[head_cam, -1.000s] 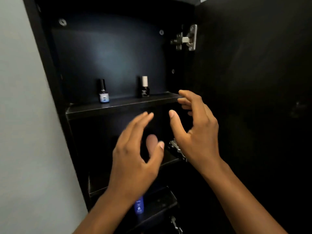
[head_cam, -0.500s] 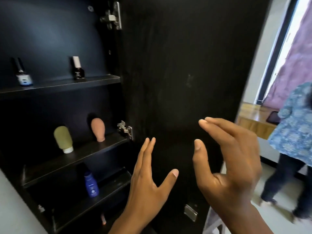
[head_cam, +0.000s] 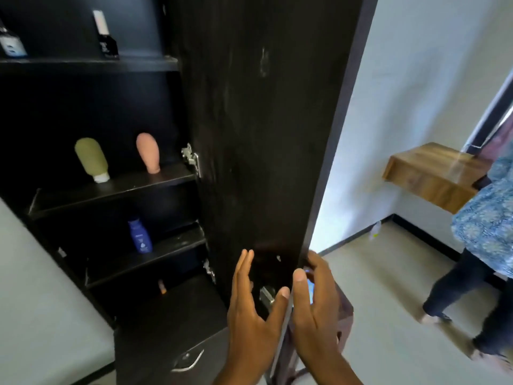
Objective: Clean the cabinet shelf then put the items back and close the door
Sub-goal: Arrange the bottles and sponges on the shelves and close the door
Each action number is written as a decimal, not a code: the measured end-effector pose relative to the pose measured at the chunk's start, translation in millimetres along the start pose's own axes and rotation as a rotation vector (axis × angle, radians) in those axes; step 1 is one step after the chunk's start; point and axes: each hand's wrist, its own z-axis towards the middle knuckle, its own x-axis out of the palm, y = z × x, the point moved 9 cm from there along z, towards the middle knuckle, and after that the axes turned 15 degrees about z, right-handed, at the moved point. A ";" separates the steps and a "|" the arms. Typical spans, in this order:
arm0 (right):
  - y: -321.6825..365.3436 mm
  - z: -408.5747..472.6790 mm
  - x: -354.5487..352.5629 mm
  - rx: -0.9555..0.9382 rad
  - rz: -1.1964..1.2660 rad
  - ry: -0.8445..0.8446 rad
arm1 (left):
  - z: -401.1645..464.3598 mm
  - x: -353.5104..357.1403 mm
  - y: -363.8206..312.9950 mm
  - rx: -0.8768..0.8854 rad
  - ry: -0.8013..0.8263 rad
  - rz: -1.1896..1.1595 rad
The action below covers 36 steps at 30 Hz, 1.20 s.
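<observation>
Reaching in at the bottom of the frame, both hands sit at the lower edge of the black cabinet door (head_cam: 258,134), which stands wide open. Left hand (head_cam: 254,326) is flat-fingered against the door's inner face, fingers straight and together, thumb splayed out to the right, gripping nothing. Right hand (head_cam: 316,312) curves around the door's free edge, thumb on the near side, the other fingers going behind the panel, so how tightly they press there cannot be told. A small metal fitting (head_cam: 267,295) on the door shows between the two thumbs.

Over in the cabinet, items are back on the shelves: two small nail polish bottles, one (head_cam: 11,43) at the far left and one (head_cam: 105,37) to its right, on the top shelf (head_cam: 83,63). Below, a green squeeze bottle (head_cam: 91,159) and a pink squeeze bottle (head_cam: 148,151) stand cap-down, apart from each other. Lower again, a blue lotion bottle (head_cam: 140,235) stands upright and alone.

Off to the right, a wooden wall shelf (head_cam: 427,176) and another person in a blue patterned top (head_cam: 488,218).
</observation>
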 end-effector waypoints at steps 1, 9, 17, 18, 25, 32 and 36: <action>-13.3 -5.9 2.6 0.026 0.018 0.021 | -5.8 7.3 11.5 -0.046 0.000 -0.007; -34.6 -21.2 6.6 0.109 0.150 0.055 | -22.7 28.2 37.3 -0.176 -0.052 -0.072; -37.8 -20.8 8.8 0.100 0.196 0.063 | -27.8 20.7 42.1 -0.140 -0.051 -0.036; -38.3 -21.1 9.3 0.099 0.200 0.059 | -29.0 19.2 42.7 -0.131 -0.044 -0.037; -18.0 -26.9 23.8 0.024 0.217 0.117 | -41.1 -6.2 49.6 -0.074 -0.017 -0.024; 0.3 -62.0 70.5 -0.016 0.249 0.272 | -52.9 -67.4 75.6 -0.120 -0.075 0.003; 10.9 -80.6 103.4 -0.037 0.242 0.333 | -60.2 -108.4 89.8 -0.151 -0.106 0.010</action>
